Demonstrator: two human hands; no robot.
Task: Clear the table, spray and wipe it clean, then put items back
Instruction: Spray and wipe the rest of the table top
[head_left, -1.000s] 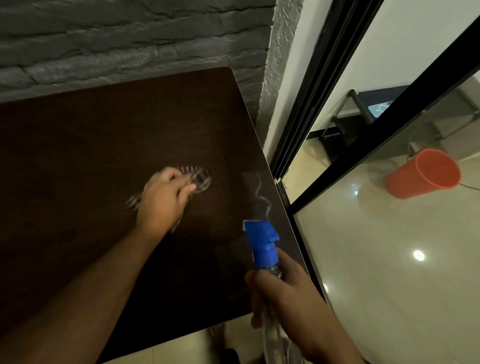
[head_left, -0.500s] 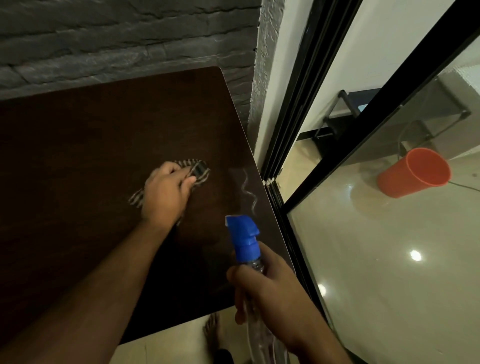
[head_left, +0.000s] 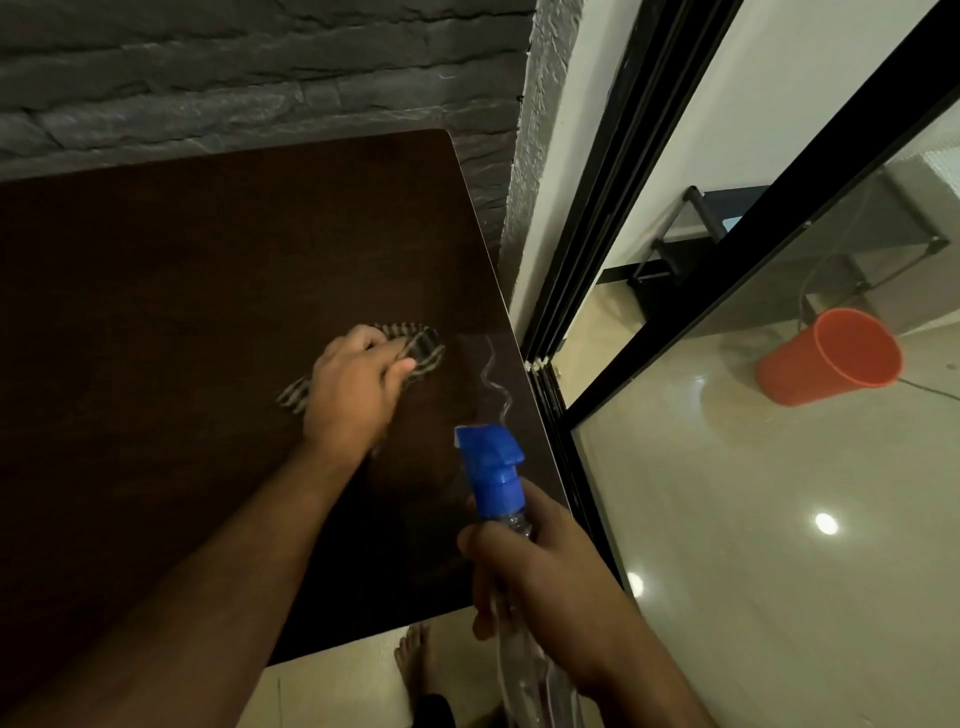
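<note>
- L hand (head_left: 358, 387) – fingers curled on a striped cloth (head_left: 415, 348), pressing it flat on the table (head_left: 182, 286). Cloth pokes out both sides of the hand, near the table's right edge.
- R hand (head_left: 540, 566) – wrapped round the neck of a clear spray bottle (head_left: 493, 467), blue head up, nozzle facing left over the table. Bottle held off the surface, above the near-right corner. Can't tell if a finger is on the trigger.
- Wet squiggle (head_left: 496, 384) shines on the wood betw. cloth and bottle, just inside the right edge.
- Step, as I read it: wipe phase. Tabletop shows nothing but cloth, so clearing looks done; putting items back not yet begun.
- Next move prob. needs: cloth swept right & toward the body over the squiggle, pressure kept flat, stop short of the edge so liquid isn't pushed onto the floor. Another spray may be wanted for the dry-looking left part.
- Edges: far edge sits against a grey stone wall (head_left: 260, 67), so no overshoot room there. Right edge close to a black door frame (head_left: 597, 234); R elbow has little side room.
- Open room: wide bare wood to the left and far side of the L hand; free sweep there.
- Near edge: bare foot (head_left: 410, 654) on the floor just under it.
- Orange cup (head_left: 831, 358) seen in the glass (head_left: 753, 519), well apart from the table.
</note>
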